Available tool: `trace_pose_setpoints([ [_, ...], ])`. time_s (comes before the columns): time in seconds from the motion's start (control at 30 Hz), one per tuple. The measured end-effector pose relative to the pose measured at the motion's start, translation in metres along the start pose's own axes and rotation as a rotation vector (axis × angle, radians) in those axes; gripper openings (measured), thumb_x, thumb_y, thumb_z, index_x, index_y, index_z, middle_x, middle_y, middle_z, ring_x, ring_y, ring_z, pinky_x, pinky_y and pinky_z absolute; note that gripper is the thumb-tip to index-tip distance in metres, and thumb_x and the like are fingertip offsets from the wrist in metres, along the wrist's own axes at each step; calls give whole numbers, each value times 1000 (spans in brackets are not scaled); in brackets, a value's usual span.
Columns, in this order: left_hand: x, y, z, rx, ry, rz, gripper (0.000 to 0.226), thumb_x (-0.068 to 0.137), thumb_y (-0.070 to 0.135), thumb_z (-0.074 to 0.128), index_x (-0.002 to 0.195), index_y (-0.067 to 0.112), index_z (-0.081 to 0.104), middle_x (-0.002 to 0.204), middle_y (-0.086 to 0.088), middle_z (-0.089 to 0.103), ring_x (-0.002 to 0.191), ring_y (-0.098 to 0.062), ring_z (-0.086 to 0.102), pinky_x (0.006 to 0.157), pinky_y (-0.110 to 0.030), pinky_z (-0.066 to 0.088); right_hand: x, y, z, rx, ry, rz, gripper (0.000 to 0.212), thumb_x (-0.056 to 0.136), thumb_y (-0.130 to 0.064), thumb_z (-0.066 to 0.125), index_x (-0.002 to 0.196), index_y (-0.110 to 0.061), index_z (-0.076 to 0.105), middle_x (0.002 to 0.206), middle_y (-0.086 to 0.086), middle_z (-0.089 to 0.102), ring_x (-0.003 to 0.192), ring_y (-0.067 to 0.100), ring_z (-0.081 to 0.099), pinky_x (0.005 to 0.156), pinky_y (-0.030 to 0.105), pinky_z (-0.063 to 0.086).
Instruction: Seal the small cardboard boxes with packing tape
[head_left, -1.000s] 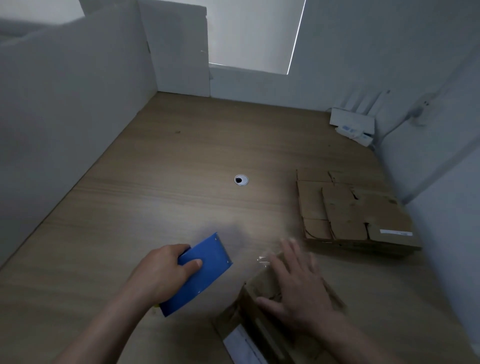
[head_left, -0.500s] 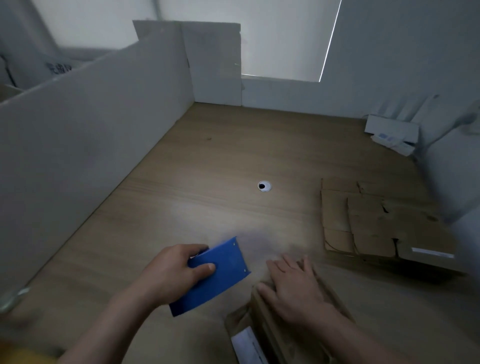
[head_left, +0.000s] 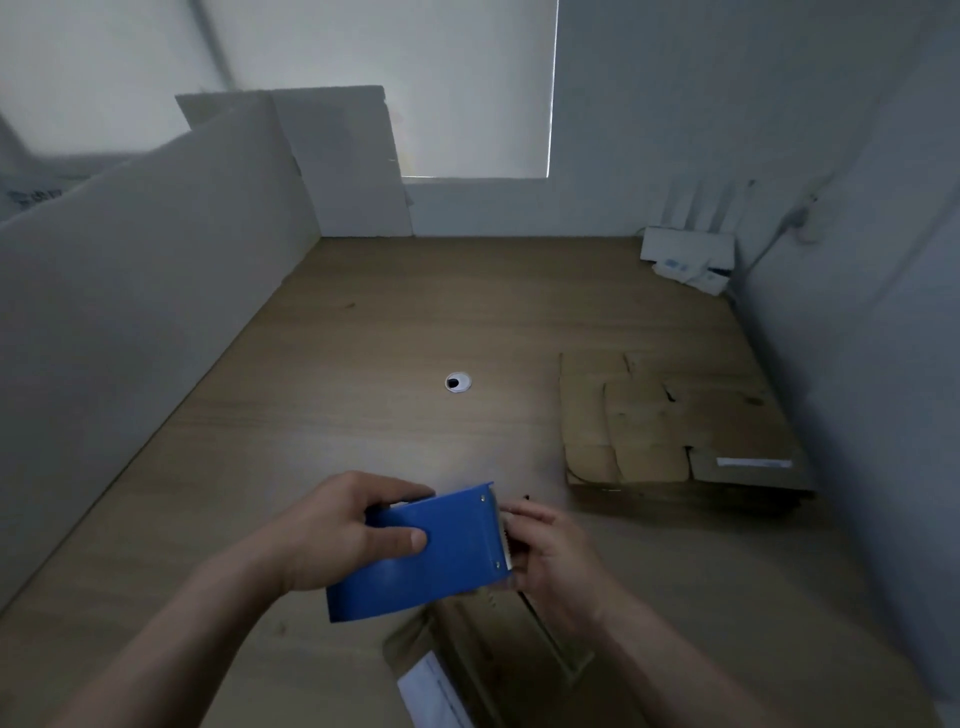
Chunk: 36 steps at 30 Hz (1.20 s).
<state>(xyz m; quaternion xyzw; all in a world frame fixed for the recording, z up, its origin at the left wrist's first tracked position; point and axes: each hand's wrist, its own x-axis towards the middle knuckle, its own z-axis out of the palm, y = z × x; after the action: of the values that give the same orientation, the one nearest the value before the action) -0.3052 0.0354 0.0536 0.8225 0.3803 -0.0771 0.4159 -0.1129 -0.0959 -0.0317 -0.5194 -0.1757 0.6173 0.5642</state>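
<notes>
- My left hand (head_left: 337, 535) grips the blue dispenser (head_left: 431, 551), with the thumb across its near face and the fingers over the top.
- My right hand (head_left: 556, 561) is at the dispenser's right end, fingers curled against that edge. I cannot tell whether they pinch tape.
- The box (head_left: 493, 654) lies on the bench (head_left: 363, 338) just below the dispenser, partly hidden by it and blurred.
- Flat cartons (head_left: 675, 431) lie stacked well to the right of the dispenser and beyond it.
- A hole (head_left: 458, 383) in the bench sits beyond the dispenser.
</notes>
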Motion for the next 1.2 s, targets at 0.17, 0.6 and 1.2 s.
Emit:
trace_pose_setpoints([
  [0.17, 4, 11, 11, -21, -49, 8, 54, 77, 56, 60, 128, 39, 62, 109, 22, 68, 100, -6, 65, 97, -45, 50, -9, 2, -10, -156, 85, -35, 17, 101, -11, 52, 101, -8, 69, 96, 8, 75, 86, 25, 72, 71, 39, 60],
  [0.6, -8, -30, 27, -320, 30, -100, 47, 77, 50, 63, 121, 34, 67, 103, 7, 76, 91, -14, 72, 92, -44, 55, 24, -12, -51, -513, 249, -168, 9, 88, -7, 73, 81, -10, 76, 60, 4, 65, 51, 14, 55, 48, 25, 45],
  [1.2, 30, -47, 36, -249, 93, -309, 22, 95, 46, 61, 103, 30, 73, 89, 6, 75, 77, -9, 71, 71, -28, 53, 102, 0, -72, -640, 402, -114, 14, 81, 4, 76, 80, -4, 65, 62, 8, 64, 45, 8, 54, 44, 20, 42],
])
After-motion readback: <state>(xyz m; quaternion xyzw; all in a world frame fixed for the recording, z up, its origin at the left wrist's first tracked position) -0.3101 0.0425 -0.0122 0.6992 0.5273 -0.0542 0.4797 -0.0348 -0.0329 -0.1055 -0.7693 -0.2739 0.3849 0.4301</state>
